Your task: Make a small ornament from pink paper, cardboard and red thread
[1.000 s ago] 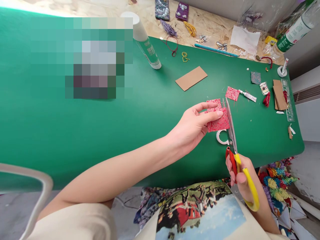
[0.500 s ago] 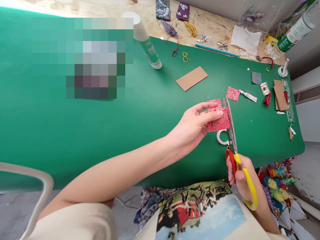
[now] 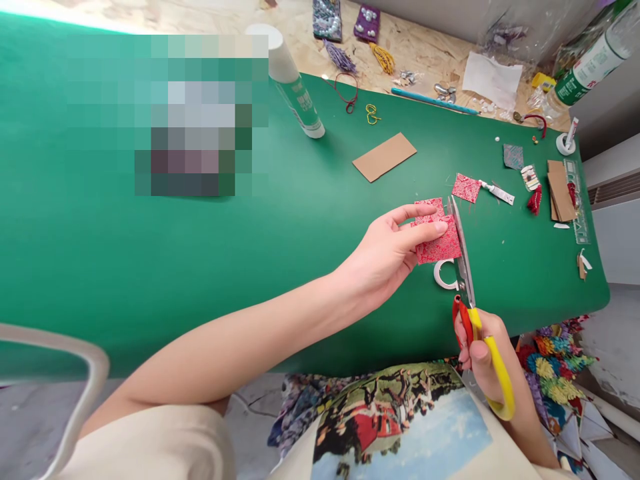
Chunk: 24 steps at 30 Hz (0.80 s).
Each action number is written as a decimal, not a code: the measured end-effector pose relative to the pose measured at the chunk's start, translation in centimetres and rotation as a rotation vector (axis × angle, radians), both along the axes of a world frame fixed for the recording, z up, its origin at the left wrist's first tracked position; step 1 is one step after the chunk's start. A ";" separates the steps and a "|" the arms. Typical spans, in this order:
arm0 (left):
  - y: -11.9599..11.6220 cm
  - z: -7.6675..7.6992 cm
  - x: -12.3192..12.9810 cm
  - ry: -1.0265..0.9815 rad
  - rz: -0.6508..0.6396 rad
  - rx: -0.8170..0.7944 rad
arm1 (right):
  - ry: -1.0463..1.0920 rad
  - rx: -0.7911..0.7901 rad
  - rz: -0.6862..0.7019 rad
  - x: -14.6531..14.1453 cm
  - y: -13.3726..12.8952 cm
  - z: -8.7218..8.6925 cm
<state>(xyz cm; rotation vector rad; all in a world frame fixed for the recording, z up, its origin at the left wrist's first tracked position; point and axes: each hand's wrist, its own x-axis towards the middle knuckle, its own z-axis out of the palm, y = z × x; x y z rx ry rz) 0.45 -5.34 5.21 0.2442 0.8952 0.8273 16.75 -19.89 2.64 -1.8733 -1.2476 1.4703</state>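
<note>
Red patterned fabric (image 3: 437,247) is above a green tabletop (image 3: 280,220), a grey wall (image 3: 625,313) off its right end. The left hand (image 3: 383,250) pinches the near-square cloth, free edge rightward, long axis hard to tell; apart, the right hand (image 3: 483,353) grips scissors (image 3: 465,267) at that edge, tips pointing away from the person. One blade is mostly hidden.
</note>
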 end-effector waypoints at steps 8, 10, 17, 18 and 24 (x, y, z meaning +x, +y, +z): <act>-0.1 0.2 0.0 0.001 -0.002 -0.010 | -0.012 0.007 -0.016 -0.1 0.4 0.1; -0.1 0.1 0.0 -0.002 -0.005 -0.003 | 0.008 0.003 -0.021 -0.3 0.5 0.3; -0.1 -0.4 0.0 -0.039 0.004 0.061 | 0.122 0.001 -0.102 -0.4 0.1 0.0; -0.1 -0.4 0.0 -0.044 0.001 0.073 | 0.140 0.001 -0.130 -0.3 -0.1 -0.2; -0.1 -0.5 -0.2 -0.070 0.012 0.125 | 0.296 0.071 -0.276 -0.1 -0.8 -1.3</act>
